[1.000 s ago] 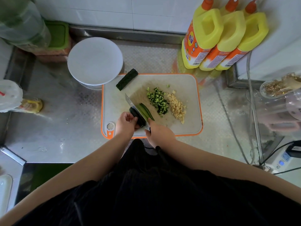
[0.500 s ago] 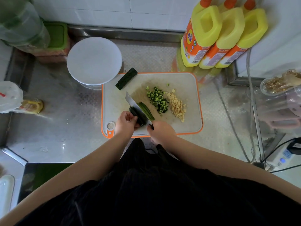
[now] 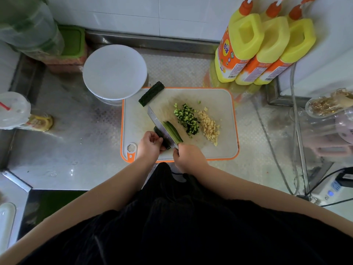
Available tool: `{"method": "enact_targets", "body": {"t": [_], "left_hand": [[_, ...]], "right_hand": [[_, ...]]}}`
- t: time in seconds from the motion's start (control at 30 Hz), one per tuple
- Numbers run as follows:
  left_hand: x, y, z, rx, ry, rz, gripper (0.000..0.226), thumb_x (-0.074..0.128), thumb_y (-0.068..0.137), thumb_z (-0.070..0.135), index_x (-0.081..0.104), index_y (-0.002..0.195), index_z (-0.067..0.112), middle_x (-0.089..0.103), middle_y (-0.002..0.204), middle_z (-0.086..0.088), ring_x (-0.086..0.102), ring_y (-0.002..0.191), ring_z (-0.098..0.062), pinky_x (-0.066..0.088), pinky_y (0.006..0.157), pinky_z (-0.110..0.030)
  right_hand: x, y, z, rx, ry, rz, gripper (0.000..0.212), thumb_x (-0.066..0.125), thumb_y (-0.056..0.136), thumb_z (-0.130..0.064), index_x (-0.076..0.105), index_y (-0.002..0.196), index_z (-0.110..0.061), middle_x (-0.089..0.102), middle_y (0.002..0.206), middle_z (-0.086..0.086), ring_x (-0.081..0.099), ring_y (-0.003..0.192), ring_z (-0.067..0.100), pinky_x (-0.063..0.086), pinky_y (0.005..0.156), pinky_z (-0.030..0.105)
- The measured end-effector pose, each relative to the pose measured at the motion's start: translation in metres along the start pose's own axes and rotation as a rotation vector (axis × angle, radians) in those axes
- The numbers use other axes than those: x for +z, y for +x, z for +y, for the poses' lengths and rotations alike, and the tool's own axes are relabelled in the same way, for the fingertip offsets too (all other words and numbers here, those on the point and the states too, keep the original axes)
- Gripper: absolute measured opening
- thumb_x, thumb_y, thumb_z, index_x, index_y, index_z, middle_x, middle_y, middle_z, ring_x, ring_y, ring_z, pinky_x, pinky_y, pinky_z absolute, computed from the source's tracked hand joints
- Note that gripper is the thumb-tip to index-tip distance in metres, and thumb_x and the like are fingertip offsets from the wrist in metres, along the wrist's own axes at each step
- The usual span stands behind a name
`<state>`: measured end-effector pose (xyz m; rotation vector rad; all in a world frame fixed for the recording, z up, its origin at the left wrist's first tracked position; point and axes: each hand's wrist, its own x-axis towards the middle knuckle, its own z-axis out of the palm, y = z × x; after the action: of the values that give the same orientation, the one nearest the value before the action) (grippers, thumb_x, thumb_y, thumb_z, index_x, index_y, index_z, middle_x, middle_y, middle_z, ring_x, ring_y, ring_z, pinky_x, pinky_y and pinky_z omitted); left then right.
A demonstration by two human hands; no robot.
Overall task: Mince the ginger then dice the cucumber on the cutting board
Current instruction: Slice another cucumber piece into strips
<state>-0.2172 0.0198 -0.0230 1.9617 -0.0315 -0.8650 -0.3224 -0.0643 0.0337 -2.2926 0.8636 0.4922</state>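
Left hand pinches cucumber; right hand grips knife
Wet strips likely slippery, firm; hold near cut end

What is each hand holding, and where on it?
Right hand grips the knife by its handle; left hand holds the cucumber piece at its near end.

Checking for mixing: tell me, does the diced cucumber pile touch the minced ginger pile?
Cannot tell: in the head view, diced cucumber and minced ginger lie side by side, their edges too close to separate.
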Motion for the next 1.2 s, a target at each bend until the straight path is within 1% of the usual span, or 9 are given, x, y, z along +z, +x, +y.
{"method": "enact_targets", "body": {"t": [0.1, 0.23, 0.3, 0.43, 0.63, 0.8, 0.97, 1.1, 1.2], "left_hand": [[0.0, 0.0, 0.001, -0.006, 0.005, -0.002, 0.009, 0.056, 0.096, 0.006, 0.049, 0.092, 0.01, 0.061, 0.081, -0.002, 0.067, 0.07, -0.024, 0.056, 0.061, -0.026], [0.001, 0.0, 0.001, -0.01, 0.019, -0.002, 0.008, 0.056, 0.096, 0.007, 0.049, 0.093, 0.01, 0.06, 0.079, 0.0, 0.067, 0.066, -0.02, 0.058, 0.066, -0.033], [0.001, -0.001, 0.002, -0.011, 0.024, 0.001, 0.007, 0.056, 0.096, 0.007, 0.05, 0.095, 0.009, 0.06, 0.079, 0.001, 0.066, 0.065, -0.018, 0.057, 0.066, -0.032], [0.002, 0.0, 0.002, -0.012, 0.011, 0.004, 0.008, 0.056, 0.096, 0.006, 0.049, 0.093, 0.008, 0.06, 0.08, -0.001, 0.066, 0.066, -0.022, 0.058, 0.068, -0.035], [0.002, 0.001, 0.002, -0.022, 0.013, 0.001, 0.018, 0.056, 0.096, 0.004, 0.047, 0.085, 0.014, 0.059, 0.082, -0.002, 0.067, 0.069, -0.027, 0.058, 0.07, -0.038], [0.001, 0.002, 0.001, -0.022, 0.015, -0.003, 0.023, 0.055, 0.095, 0.001, 0.045, 0.081, 0.016, 0.058, 0.078, -0.003, 0.065, 0.065, -0.025, 0.058, 0.067, -0.037], [0.0, 0.003, 0.0, -0.006, 0.057, 0.005, 0.023, 0.056, 0.095, 0.003, 0.044, 0.08, 0.016, 0.061, 0.081, -0.007, 0.066, 0.065, -0.023, 0.053, 0.053, -0.023], [0.0, 0.003, 0.0, -0.008, 0.058, 0.004, 0.021, 0.057, 0.095, 0.004, 0.045, 0.082, 0.016, 0.063, 0.084, -0.009, 0.068, 0.068, -0.025, 0.056, 0.058, -0.03], [0.001, 0.004, 0.0, -0.023, 0.048, -0.003, 0.023, 0.057, 0.095, 0.004, 0.045, 0.08, 0.016, 0.061, 0.078, -0.006, 0.068, 0.068, -0.028, 0.059, 0.069, -0.043]], "right_hand": [[-0.001, 0.0, 0.0, 0.019, -0.008, -0.019, 0.037, 0.037, 0.1, -0.023, 0.027, 0.065, -0.018, 0.039, 0.065, 0.001, 0.044, 0.07, 0.025, 0.029, 0.06, 0.031], [-0.003, -0.001, -0.002, 0.023, -0.001, -0.018, 0.029, 0.037, 0.1, -0.024, 0.037, 0.073, -0.013, 0.046, 0.072, 0.005, 0.045, 0.071, 0.024, 0.031, 0.061, 0.032], [-0.004, -0.002, -0.002, 0.025, 0.002, -0.017, 0.026, 0.037, 0.1, -0.024, 0.039, 0.078, -0.01, 0.054, 0.08, 0.011, 0.045, 0.072, 0.025, 0.031, 0.062, 0.033], [-0.004, -0.004, -0.003, 0.025, -0.007, -0.023, 0.023, 0.037, 0.101, -0.025, 0.04, 0.083, -0.01, 0.06, 0.091, 0.018, 0.055, 0.083, 0.032, 0.031, 0.062, 0.033], [-0.005, -0.003, -0.005, 0.042, -0.003, -0.04, 0.022, 0.037, 0.101, -0.024, 0.041, 0.084, -0.011, 0.06, 0.088, 0.016, 0.056, 0.083, 0.032, 0.033, 0.062, 0.033], [-0.006, -0.001, -0.009, 0.073, -0.006, -0.06, 0.022, 0.038, 0.1, -0.022, 0.042, 0.082, -0.012, 0.047, 0.078, 0.005, 0.047, 0.075, 0.024, 0.033, 0.063, 0.032], [-0.006, 0.003, -0.013, 0.081, -0.025, -0.071, 0.021, 0.04, 0.098, -0.018, 0.042, 0.078, -0.012, 0.045, 0.072, 0.003, 0.05, 0.076, 0.026, 0.035, 0.063, 0.032], [-0.005, 0.003, -0.015, 0.069, -0.019, -0.063, 0.016, 0.04, 0.098, -0.016, 0.044, 0.083, -0.01, 0.044, 0.069, 0.002, 0.051, 0.075, 0.027, 0.036, 0.062, 0.032], [-0.003, -0.002, -0.01, 0.079, -0.02, -0.056, 0.02, 0.041, 0.099, -0.02, 0.053, 0.092, -0.007, 0.058, 0.085, 0.011, 0.056, 0.082, 0.03, 0.04, 0.065, 0.033]]}}
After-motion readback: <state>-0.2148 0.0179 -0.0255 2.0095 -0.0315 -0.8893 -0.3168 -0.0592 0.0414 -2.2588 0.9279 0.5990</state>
